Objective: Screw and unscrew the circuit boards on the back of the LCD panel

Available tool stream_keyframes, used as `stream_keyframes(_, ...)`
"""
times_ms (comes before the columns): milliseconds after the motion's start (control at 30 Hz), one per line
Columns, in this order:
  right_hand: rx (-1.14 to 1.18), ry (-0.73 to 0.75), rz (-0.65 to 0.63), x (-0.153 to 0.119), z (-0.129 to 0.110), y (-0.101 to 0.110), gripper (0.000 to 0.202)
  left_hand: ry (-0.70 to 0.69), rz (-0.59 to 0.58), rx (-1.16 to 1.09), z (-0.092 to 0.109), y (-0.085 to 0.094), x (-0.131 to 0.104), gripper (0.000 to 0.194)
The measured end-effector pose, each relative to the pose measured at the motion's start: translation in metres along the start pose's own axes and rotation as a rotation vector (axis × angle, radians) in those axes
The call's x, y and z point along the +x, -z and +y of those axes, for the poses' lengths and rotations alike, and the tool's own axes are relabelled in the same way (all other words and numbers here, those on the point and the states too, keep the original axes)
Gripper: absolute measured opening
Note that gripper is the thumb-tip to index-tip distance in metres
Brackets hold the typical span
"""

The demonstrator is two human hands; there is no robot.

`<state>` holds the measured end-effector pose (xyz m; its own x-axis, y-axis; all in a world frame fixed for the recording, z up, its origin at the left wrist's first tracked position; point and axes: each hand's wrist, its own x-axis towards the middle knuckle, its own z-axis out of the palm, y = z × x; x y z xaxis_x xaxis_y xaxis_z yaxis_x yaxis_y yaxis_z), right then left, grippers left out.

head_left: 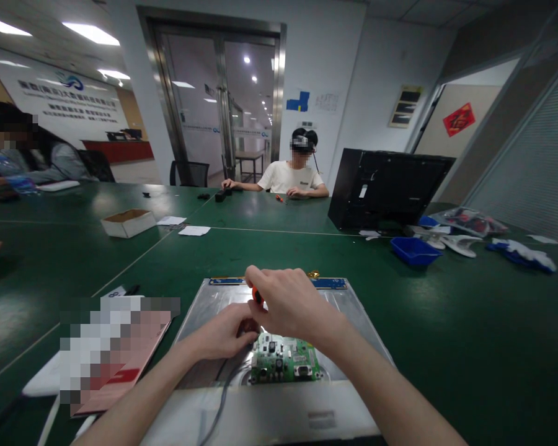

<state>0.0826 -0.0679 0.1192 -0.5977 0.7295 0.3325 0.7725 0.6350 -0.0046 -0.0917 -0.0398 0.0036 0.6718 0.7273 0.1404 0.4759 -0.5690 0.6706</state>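
Note:
A screwdriver with a red and black handle (pixel 257 295) is gripped in my right hand (pixel 291 303), over the top edge of a green circuit board (pixel 286 359). Its tip is hidden behind my fingers. Just to the left, my left hand (pixel 227 331) is closed with curled fingers at the board's upper left corner; what it pinches, if anything, cannot be seen. The board lies on a silver metal display panel (pixel 353 322), with a narrow blue circuit strip (pixel 330 284) along the far edge. A grey cable (pixel 224 396) runs from near my left hand toward me.
Left of the panel lie a pink folder (pixel 121 378) and white items. Farther off stand an open white box (pixel 128 223), a blue tray (pixel 415 251), a black monitor (pixel 390 189) and gloves (pixel 523 254). A co-worker (pixel 292 176) sits across the green table (pixel 469 334); another person is at left.

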Motion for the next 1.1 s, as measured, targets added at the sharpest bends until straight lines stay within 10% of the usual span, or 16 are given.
stream_keyframes(1100,0.025,-0.007,-0.038,0.0010,0.0012,0.0016,0.021,0.015,-0.039,0.037,-0.0023,0.0015,-0.0005,0.006)
